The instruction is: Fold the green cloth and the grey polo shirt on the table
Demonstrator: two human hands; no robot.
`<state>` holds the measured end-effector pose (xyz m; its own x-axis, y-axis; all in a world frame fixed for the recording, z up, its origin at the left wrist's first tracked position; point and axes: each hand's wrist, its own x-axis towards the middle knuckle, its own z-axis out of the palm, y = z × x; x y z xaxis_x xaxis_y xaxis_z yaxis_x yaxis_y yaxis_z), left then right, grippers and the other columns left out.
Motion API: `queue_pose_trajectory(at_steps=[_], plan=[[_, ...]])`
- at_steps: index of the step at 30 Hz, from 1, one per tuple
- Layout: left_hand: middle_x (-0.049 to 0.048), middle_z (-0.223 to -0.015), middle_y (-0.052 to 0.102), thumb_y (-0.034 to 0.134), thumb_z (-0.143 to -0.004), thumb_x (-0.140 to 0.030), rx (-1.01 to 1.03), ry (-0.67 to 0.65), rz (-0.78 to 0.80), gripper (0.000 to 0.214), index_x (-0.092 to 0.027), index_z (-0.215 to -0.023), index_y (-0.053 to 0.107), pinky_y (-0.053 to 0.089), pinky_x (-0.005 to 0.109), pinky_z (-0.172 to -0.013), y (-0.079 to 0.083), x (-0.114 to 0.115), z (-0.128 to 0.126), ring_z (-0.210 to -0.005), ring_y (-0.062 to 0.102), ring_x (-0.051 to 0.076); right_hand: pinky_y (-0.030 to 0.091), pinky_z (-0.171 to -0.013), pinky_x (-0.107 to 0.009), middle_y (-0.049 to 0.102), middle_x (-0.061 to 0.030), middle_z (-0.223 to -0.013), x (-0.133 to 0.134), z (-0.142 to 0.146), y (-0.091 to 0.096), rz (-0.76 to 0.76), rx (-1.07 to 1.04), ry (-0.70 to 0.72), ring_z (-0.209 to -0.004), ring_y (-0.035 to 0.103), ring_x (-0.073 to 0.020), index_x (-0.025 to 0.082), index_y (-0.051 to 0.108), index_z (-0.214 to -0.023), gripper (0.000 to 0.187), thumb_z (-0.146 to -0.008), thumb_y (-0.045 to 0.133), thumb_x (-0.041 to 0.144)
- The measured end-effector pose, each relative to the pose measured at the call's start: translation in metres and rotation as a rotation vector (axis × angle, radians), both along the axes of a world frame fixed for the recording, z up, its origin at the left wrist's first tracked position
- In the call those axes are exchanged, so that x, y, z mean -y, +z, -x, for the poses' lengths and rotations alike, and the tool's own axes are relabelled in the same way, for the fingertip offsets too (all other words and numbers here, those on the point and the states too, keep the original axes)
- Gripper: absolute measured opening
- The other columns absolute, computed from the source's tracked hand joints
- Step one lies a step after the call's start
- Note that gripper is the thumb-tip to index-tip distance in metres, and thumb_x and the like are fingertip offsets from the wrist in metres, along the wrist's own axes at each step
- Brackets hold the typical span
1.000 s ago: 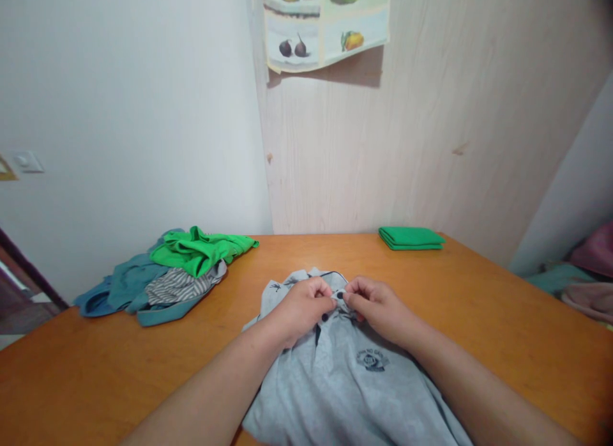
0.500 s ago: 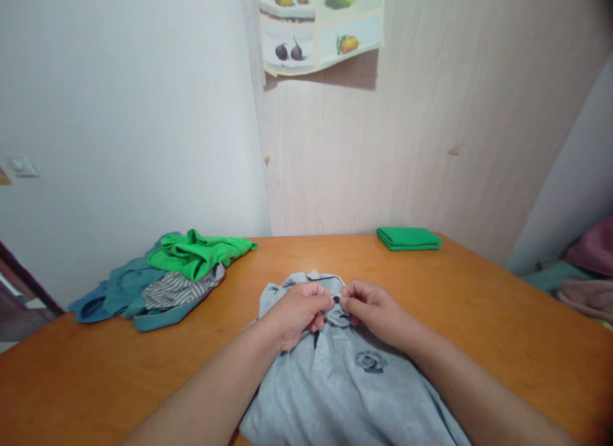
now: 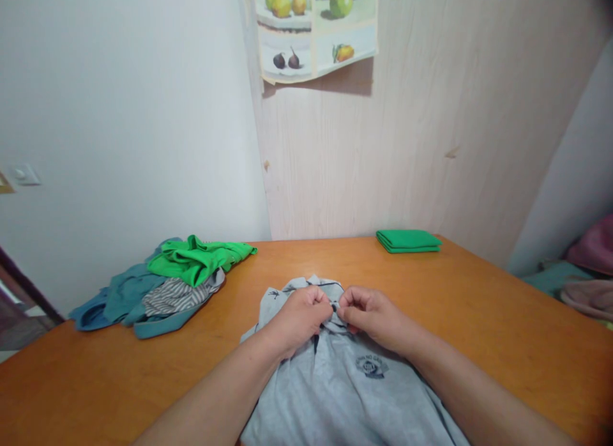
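Observation:
A grey shirt [image 3: 325, 395] with a dark chest print lies spread in front of me, its collar at the far end. My left hand [image 3: 304, 315] pinches the fabric at the neck opening from the left. From the right, my right hand [image 3: 368, 315] pinches the same part between thumb and forefinger. A small dark spot, perhaps a button, shows between the two sets of fingertips. The hands are close together, and the fingers hide most of what they grip.
A heap of clothes [image 3: 177, 289], bright green, striped and blue-teal, sits on the left of the orange-brown table [image 3: 483, 344]. A folded green cloth [image 3: 408, 241] lies at the back right. Behind stands a wall with a fruit poster [image 3: 313, 40]. More fabric [image 3: 591, 298] shows at the right edge.
The view has tilted slightly upward. Both hands stay at the shirt's neck, with the fingertips shifted only a little.

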<state>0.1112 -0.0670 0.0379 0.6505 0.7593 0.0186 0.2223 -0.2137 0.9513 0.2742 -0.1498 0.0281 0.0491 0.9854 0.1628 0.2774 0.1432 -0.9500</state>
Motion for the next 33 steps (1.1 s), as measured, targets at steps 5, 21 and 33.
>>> queue_pose_trajectory(at_steps=[5, 21, 33], plan=[[-0.0079, -0.055, 0.042, 0.053, -0.073, -0.018, -0.061, 0.010, -0.172, 0.004, -0.020, -0.072, 0.049, 0.025, 0.022, -0.047, -0.005, -0.001, -0.001, -0.050, 0.039, 0.009, 0.031, -0.050, -0.022, 0.052, 0.0043, -0.061, 0.000, 0.000, -0.004, -0.034, 0.158, -0.039, -0.055, 0.043, -0.0094, 0.019, 0.060, -0.079, 0.010, -0.082, 0.061, 0.028], [-0.0046, -0.066, 0.052, 0.051, -0.082, -0.014, -0.081, -0.076, -0.589, 0.009, -0.019, -0.075, 0.053, 0.029, 0.024, -0.057, -0.005, 0.003, 0.003, -0.063, 0.046, 0.012, 0.036, -0.053, -0.023, 0.056, 0.0041, -0.059, -0.004, 0.000, -0.009, -0.099, 0.229, -0.118, -0.056, 0.050, -0.0109, 0.020, 0.058, -0.076, 0.009, -0.083, 0.057, 0.026], [-0.0032, -0.068, 0.056, 0.052, -0.085, -0.022, 0.010, -0.111, -0.304, 0.005, -0.019, -0.082, 0.054, 0.036, 0.023, -0.055, 0.001, 0.006, 0.002, -0.060, 0.053, 0.012, 0.038, -0.049, -0.022, 0.051, 0.0067, -0.059, -0.003, 0.002, -0.002, -0.005, -0.056, -0.101, -0.050, 0.050, -0.0094, 0.019, 0.055, -0.074, 0.011, -0.077, 0.060, 0.029]])
